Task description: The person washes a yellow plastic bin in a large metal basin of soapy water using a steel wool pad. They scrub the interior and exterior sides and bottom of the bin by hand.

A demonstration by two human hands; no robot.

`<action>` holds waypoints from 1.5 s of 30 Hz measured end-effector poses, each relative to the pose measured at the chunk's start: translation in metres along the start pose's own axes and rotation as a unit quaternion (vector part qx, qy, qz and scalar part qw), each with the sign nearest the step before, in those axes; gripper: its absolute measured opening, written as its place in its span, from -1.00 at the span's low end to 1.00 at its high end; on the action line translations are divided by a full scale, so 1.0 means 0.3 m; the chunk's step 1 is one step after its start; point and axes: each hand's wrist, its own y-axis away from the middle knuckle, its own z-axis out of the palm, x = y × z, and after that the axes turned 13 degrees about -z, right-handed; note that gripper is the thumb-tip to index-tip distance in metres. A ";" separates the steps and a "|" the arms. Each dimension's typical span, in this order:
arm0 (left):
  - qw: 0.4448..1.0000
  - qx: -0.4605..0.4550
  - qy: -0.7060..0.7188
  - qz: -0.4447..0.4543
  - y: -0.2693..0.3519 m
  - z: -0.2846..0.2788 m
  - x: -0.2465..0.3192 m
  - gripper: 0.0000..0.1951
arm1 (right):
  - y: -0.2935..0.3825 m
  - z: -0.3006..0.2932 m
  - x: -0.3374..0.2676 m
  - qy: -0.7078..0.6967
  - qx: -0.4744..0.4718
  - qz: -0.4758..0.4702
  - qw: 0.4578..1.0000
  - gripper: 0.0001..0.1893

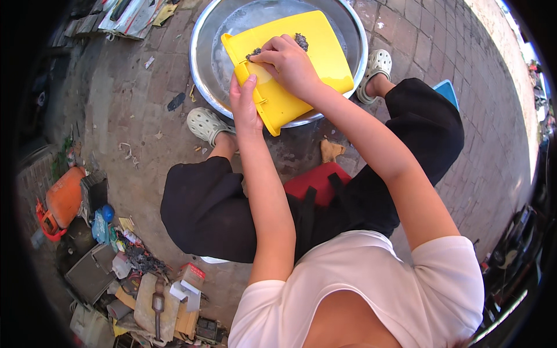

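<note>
A yellow plastic bin [324, 52] lies tilted over a round metal basin [201, 87] that holds cloudy, sudsy water [261, 15]. My left hand [246, 102] grips the bin's rim at its near left corner, thumb on top. On the bin's upper face, my right hand [285, 65] pinches a dark metal scouring pad [301, 41]. The pad shows on both sides of the fingers, and its middle is hidden under the hand. A wet sheen covers part of the bin's surface near the right hand.
The basin stands on brick paving between my feet in pale clogs [209, 124]. A red seat [320, 182] is beneath me, with a tan scrap [331, 151] before it. Clutter at lower left includes an orange container [65, 195] and a small carton [191, 275]. A blue plastic edge [447, 93] shows beyond my right knee.
</note>
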 end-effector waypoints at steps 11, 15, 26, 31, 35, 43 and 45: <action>1.000 0.022 -0.016 0.012 -0.017 -0.009 0.031 -0.54 | 0.169 -0.029 -0.123 0.007 0.033 0.031 0.999 -0.83; 0.998 0.043 -0.011 0.037 -0.007 0.006 0.027 -0.54 | 0.227 0.041 -0.240 0.004 0.107 0.076 0.991 -0.84; 0.992 0.112 0.011 0.064 -0.010 -0.032 0.029 -0.55 | 0.226 0.016 -0.206 0.045 0.040 0.006 0.998 -0.75; 0.992 0.118 0.009 0.053 -0.006 0.003 0.035 -0.54 | 0.203 0.020 -0.188 0.029 0.009 -0.062 0.998 -0.72; 0.986 0.156 -0.001 0.054 -0.009 -0.024 0.045 -0.55 | 0.195 -0.023 -0.132 0.068 -0.013 -0.051 0.996 -0.69; 0.988 0.142 -0.018 0.050 -0.027 -0.040 0.063 -0.55 | 0.188 -0.030 -0.118 0.011 -0.053 -0.096 0.994 -0.68; 0.987 0.147 -0.005 0.066 -0.032 -0.023 0.049 -0.55 | 0.198 -0.068 -0.071 0.035 -0.070 -0.062 0.995 -0.70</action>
